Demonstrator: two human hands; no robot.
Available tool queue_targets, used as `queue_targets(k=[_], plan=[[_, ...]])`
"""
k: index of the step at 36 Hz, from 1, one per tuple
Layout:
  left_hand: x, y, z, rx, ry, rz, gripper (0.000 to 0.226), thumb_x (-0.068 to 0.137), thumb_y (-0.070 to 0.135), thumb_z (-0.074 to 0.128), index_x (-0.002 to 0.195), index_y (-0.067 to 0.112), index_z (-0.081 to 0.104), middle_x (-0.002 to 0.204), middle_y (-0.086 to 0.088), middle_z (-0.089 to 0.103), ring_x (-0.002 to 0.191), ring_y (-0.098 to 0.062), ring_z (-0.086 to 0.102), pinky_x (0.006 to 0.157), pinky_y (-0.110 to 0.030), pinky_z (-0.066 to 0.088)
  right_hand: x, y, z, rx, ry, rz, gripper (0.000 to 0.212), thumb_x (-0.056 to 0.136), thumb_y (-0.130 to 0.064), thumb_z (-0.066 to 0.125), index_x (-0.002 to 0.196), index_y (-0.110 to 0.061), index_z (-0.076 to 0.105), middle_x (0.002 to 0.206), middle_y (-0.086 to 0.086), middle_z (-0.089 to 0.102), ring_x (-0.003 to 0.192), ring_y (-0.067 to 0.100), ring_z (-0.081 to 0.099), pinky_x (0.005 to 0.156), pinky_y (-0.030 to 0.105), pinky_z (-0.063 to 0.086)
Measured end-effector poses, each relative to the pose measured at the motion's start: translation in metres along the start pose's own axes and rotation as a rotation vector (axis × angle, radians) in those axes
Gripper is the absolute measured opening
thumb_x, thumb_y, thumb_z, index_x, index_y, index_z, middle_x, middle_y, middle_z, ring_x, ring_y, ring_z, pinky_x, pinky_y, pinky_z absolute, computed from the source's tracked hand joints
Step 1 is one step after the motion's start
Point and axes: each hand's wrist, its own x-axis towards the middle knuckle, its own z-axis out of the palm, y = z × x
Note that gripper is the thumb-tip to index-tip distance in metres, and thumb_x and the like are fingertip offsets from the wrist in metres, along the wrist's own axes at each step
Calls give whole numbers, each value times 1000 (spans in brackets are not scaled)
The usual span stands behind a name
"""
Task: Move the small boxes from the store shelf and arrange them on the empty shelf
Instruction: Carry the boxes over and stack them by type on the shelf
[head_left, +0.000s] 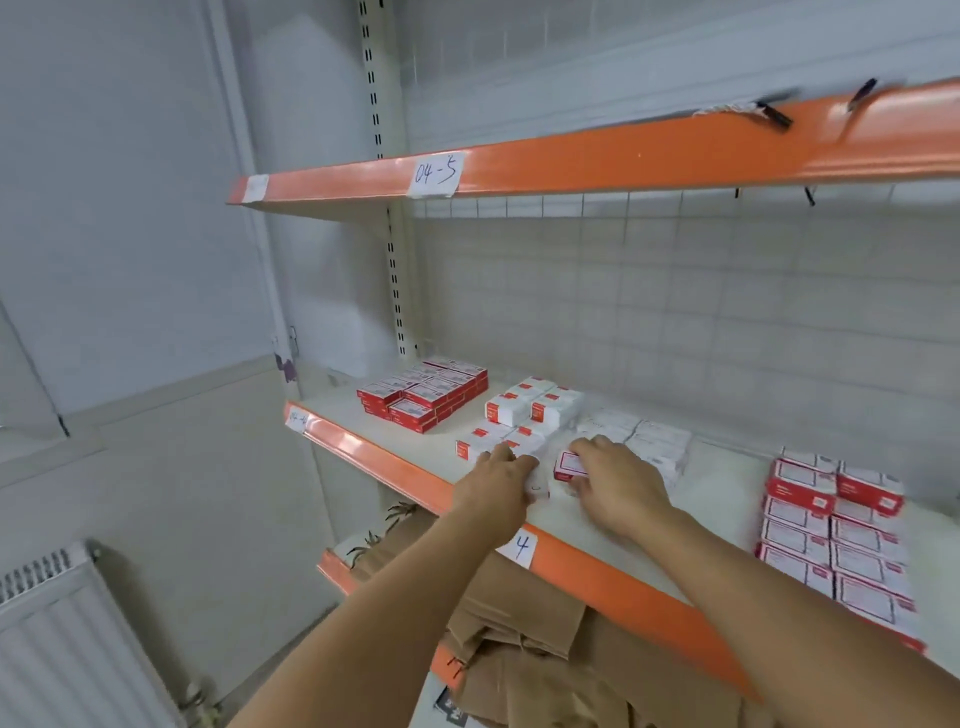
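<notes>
Fingers of the right hand (615, 480) curl round a small red-bordered box (569, 466) near the shelf (597, 577) front, its long axis running left-right; the left hand (496, 480) just beside it grips a white box (535, 480) — both equally near.

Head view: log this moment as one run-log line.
left hand: on white boxes | right hand: holds small red-and-white box | site: middle shelf | red stack: untouched

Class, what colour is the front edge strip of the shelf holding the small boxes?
Orange front edge strip, clearest in the head view.
</notes>
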Motion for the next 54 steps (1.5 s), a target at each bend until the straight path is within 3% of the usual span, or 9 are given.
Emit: queue_targets(k=[9,18,22,26,35,39,42,48,54], plan=[[55,26,12,-59,-22,244,48,98,21,51,143,20,33,139,-3,43,127,-22,40,97,-38,42,11,34,-10,-39,44,245,39,93,-22,48,132,-22,46,129,0,47,119,22,48,84,33,47],[89,29,30,-52,-64,461,40,97,27,53,134,21,40,129,-1,53,120,-21,49,105,-38,37,3,40,-9,-90,77,507,36,95,-22,45,131,-22,46,128,1,47,120,23,48,82,34,45],[93,27,33,-36,-63,537,39,98,28,51,135,21,42,130,-2,52,120,-21,48,93,-34,41,-3,36,-11,-118,75,571,41,93,-18,46,133,-22,44,128,1,46,119,22,48,78,32,45],[97,24,32,-24,-40,579,39,96,33,53,134,23,47,130,-2,53,121,-21,47,103,-36,36,-3,32,-16,-132,99,597,43,92,-18,48,135,-22,45,129,1,48,117,22,50,81,34,47],[91,-6,7,-73,17,518,41,99,38,46,136,21,45,135,-2,50,124,-21,44,97,-35,41,8,10,-18,-96,129,504,42,94,-22,54,135,-19,46,129,2,51,119,22,51,85,34,48],[90,-35,0,-52,18,456,40,99,38,46,135,21,46,134,-2,51,125,-20,44,97,-34,41,21,-12,-17,-27,178,457,41,91,-34,61,127,-16,51,118,2,56,108,22,56,78,31,46],[91,-59,-5,-35,31,420,41,99,39,46,135,21,46,135,0,50,125,-19,43,97,-34,41,32,-31,-15,-24,175,422,37,91,-31,62,123,-16,54,115,2,57,104,22,57,77,30,45],[97,-113,-19,-14,90,353,40,99,38,45,135,21,46,134,-1,51,122,-18,45,94,-32,41,67,-78,-2,-53,171,353,43,91,-33,62,130,-19,51,125,1,54,112,20,53,86,32,48],[113,-181,-26,-37,126,330,37,99,35,45,134,22,46,133,2,49,124,-18,42,96,-33,40,108,-130,20,-101,129,336,45,92,-38,58,133,-22,47,131,-2,49,124,20,40,94,35,40]])
